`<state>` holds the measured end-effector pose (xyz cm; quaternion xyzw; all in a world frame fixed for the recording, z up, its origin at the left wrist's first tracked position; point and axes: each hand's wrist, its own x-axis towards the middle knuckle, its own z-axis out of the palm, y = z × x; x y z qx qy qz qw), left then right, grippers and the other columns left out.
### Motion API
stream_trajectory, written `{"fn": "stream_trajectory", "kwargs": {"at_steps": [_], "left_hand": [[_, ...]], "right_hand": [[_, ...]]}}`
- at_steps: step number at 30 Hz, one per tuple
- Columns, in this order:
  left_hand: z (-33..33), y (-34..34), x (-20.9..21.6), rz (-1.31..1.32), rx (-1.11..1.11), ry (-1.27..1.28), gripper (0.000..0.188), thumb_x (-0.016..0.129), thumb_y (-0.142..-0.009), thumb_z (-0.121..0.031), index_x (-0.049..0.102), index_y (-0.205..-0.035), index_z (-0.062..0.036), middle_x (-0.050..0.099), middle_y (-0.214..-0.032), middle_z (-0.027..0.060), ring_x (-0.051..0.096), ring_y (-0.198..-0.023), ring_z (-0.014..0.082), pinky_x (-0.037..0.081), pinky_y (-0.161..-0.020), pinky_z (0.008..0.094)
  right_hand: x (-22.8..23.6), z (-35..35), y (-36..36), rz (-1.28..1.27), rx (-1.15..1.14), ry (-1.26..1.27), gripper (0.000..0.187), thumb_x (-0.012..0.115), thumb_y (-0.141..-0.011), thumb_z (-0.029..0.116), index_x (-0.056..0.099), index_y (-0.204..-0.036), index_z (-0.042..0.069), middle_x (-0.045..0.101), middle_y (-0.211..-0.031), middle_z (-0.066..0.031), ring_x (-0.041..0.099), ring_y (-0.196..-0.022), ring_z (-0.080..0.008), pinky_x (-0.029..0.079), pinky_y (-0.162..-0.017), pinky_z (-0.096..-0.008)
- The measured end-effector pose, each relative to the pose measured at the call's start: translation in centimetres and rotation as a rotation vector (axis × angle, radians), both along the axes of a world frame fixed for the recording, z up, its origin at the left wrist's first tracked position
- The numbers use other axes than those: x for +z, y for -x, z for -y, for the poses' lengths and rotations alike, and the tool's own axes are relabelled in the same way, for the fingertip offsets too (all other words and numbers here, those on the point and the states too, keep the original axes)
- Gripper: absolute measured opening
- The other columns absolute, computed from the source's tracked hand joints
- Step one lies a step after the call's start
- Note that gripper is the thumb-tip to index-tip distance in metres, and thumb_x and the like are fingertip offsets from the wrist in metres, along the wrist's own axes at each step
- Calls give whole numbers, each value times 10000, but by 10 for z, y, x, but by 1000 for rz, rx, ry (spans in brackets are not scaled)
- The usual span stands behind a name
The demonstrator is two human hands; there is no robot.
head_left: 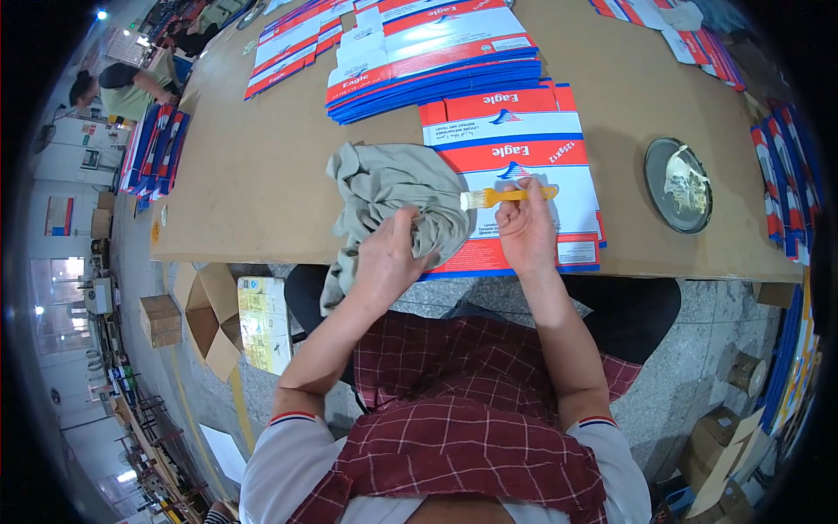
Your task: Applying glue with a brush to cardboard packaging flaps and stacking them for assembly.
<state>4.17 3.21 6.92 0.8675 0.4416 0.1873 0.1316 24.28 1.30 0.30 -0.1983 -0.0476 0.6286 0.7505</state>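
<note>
The bench point(249, 205) lies bare between the cloth and its left edge, and a bare strip separates the flattened red, white and blue carton point(572, 196) from the round dish point(685, 222). That carton reaches the near edge; the grey-green cloth point(393, 179) covers its left part and droops over the same edge.

Above the carton, the right hand point(528, 223) has its fingers closed on the handle of a yellow-handled paintbrush point(511, 196), bristles pointing left, just beside the cloth. The left hand point(391, 258) lies at the cloth, fingers bent; whether they grip it I cannot tell.

The large carton stack point(441, 65) blocks the way toward the far edge. A carton pile point(157, 153) stands at the left edge, another pile point(788, 179) by the right, past the dish and its pale paste point(687, 181).

Count: one brush, one cloth, one dish; the far cartons overlap too much to number.
</note>
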Motion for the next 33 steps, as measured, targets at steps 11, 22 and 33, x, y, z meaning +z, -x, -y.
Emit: {"fn": "stream_trajectory", "kwargs": {"at_steps": [11,22,33], "left_hand": [[-48,-5,-21,-104,314,-99,606,721,-608,-128,406,-1123,-73,524,-956,138,572,-861,342,489,-662,413],[-140,144,12,-600,732,6,830,651,-676,-97,199,-1371,-117,359,-1298,188,498,-1074,331,435,-829,469],[-234,-10,23,-326,46,-115,930,649,-684,-529,222,-1381,-86,266,-1410,147,206,-1326,298,175,-1037,531]], "right_hand": [[5,2,-5,-239,-17,-41,190,468,-923,266,527,-920,86,580,-830,-72,567,-599,-99,491,-577,-211],[9,0,-5,-251,19,-58,191,429,-937,266,526,-921,102,563,-824,-29,561,-740,-77,510,-603,-175],[-9,2,4,-358,100,-31,153,488,-908,260,543,-898,118,552,-850,-26,547,-815,-96,502,-591,-181]]}}
